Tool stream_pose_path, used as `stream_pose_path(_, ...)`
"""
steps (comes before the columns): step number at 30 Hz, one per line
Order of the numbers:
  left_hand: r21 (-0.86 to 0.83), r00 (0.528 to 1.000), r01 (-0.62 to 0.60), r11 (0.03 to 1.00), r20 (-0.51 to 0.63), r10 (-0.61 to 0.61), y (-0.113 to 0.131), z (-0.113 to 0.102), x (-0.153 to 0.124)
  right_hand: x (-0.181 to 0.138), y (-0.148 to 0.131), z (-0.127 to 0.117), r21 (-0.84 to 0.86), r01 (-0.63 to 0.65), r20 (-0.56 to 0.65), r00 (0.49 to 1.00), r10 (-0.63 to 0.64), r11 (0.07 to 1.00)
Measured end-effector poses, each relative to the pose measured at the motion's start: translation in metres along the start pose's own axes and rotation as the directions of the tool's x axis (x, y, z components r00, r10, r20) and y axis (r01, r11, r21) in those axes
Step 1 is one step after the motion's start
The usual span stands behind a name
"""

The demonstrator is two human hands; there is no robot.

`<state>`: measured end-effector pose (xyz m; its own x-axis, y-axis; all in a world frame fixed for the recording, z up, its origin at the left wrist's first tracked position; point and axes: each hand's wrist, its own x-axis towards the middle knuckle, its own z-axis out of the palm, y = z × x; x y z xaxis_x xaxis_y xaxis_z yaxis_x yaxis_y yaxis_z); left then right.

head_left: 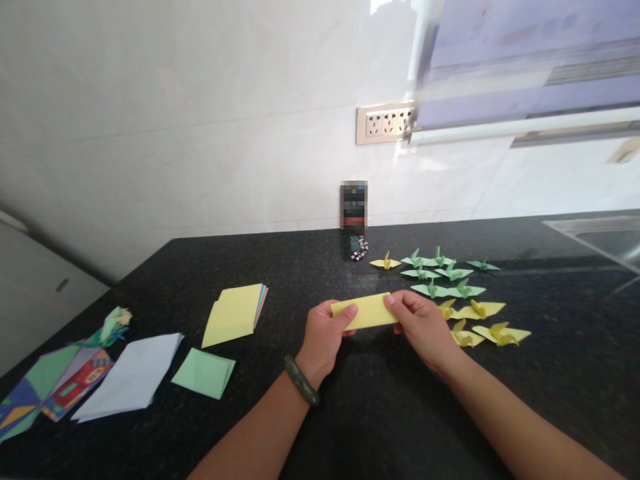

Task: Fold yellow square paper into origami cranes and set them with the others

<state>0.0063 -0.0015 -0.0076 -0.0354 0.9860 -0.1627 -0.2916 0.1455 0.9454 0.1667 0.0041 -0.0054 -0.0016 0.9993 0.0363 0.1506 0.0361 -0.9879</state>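
Observation:
Both my hands hold a folded yellow sheet of origami paper [367, 311] above the dark countertop. It is a long narrow rectangle, tilted slightly up toward the right. My left hand [326, 333] pinches its left end, thumb on the front face and fingers behind. At the right end, my right hand [421, 325] grips the upper corner between thumb and fingers. Just beyond the right hand stand several yellow paper cranes [479, 309], with several green paper cranes [434, 288] farther back. A lone yellow crane [385, 262] sits left of the green ones.
On the left lie a stack of coloured paper [234, 312], a folded green paper [204, 373], white sheets [135, 377] and a colourful paper packet [75, 383]. A phone [354, 205] leans on the wall, a beaded strap [360, 250] before it. A sink edge [585, 243] is at right.

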Motion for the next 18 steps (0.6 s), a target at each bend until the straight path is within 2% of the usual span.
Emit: stream_pose_path(18,0.017,1.0,-0.001,1.0,-0.005,0.001,-0.0003,0.0002,0.0014,-0.0005,-0.001,0.0002,-0.017,0.006,-0.004,1.0,-0.006,1.0)
